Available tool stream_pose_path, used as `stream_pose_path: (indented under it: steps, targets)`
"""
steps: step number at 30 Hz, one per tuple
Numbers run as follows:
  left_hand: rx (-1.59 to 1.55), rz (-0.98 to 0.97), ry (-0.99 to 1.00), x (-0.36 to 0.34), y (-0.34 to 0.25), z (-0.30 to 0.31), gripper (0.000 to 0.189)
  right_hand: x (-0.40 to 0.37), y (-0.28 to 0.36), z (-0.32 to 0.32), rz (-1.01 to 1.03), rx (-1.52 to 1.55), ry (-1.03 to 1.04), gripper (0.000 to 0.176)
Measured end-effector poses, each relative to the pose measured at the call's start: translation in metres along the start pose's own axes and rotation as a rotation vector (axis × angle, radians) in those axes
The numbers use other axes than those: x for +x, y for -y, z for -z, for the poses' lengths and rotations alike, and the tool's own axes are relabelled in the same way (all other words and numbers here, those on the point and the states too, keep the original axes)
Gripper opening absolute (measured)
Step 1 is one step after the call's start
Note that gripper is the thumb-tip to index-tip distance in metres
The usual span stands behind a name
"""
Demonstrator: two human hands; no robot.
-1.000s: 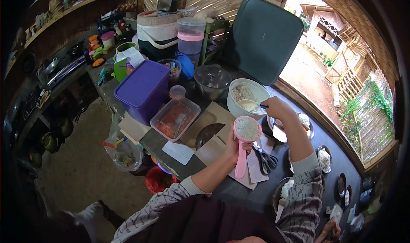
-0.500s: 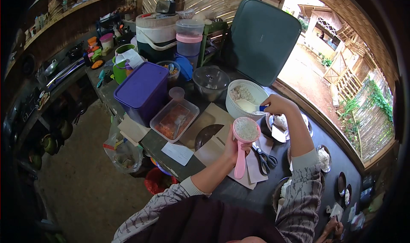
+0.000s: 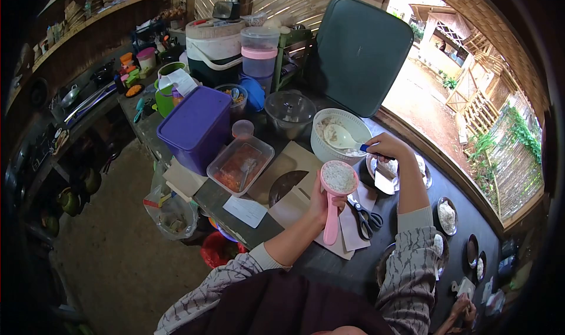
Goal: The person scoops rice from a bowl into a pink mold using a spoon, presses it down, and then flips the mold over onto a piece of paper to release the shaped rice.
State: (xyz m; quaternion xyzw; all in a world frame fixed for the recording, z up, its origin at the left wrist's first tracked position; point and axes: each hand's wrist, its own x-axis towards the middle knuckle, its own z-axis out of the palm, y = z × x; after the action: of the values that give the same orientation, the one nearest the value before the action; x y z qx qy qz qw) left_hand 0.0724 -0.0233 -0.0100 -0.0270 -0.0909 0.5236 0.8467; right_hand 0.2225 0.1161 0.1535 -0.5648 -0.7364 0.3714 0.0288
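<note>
My left hand (image 3: 325, 204) grips a pink long-handled scoop (image 3: 331, 234), its cup filled level with white rice (image 3: 339, 176). In my right hand (image 3: 387, 147) is a white serving spoon (image 3: 344, 138) with a blue handle; its bowl is inside the white slatted basket (image 3: 321, 150). Rice clings to the inside of that basket, partly hidden by the spoon. The scoop is just in front of the basket, apart from it. Black-handled scissors (image 3: 368, 220) lie beside my left hand on sheets of brown paper (image 3: 297, 202).
A clear tub of orange-red food (image 3: 219, 169) and a purple lidded box (image 3: 197, 120) stand to the left. Plates of rice (image 3: 446, 214) line the table's right side. A dark green lid (image 3: 362, 55) leans by the window. Another person's hands (image 3: 463, 307) work at lower right.
My right hand has shifted slightly right, and the spoon's bowl has moved up toward the back of the basket. My left hand stays almost still with the scoop.
</note>
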Motion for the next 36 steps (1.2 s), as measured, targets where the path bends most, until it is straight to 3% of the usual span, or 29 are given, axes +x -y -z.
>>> stream_pose_path:
  steps: [11,13,19,22,27,29,31,33,36]
  targets:
    - [0.026,-0.007,0.007,0.003,-0.003,0.004,0.065,-0.028,-0.02,-0.004,0.049,0.012,-0.108,0.028]
    - [0.006,-0.022,-0.026,0.002,-0.003,0.002,0.065,-0.043,-0.018,-0.006,0.038,0.13,-0.124,0.029]
    - [0.029,-0.014,-0.041,-0.001,-0.001,-0.005,0.066,-0.097,-0.024,-0.015,0.03,0.106,-0.158,0.031]
    - [0.022,-0.001,0.045,-0.002,-0.001,-0.001,0.061,-0.132,-0.029,-0.032,0.107,0.115,-0.261,0.029]
    - [-0.021,0.057,0.065,-0.002,-0.007,-0.003,0.064,-0.165,-0.061,-0.062,0.06,0.238,-0.369,0.03]
    - [-0.025,0.068,0.029,-0.003,-0.009,-0.005,0.068,-0.17,-0.07,-0.074,0.218,0.064,-0.543,0.03]
    - [0.003,0.079,-0.009,-0.006,-0.005,-0.011,0.068,-0.179,-0.06,-0.086,0.183,-0.025,-0.624,0.03]
    - [0.028,0.119,0.017,-0.008,-0.001,-0.013,0.065,-0.178,-0.066,-0.097,0.385,-0.126,-0.783,0.028]
    - [0.046,0.173,0.019,-0.01,0.002,-0.015,0.072,-0.192,-0.059,-0.102,0.403,-0.198,-0.821,0.025]
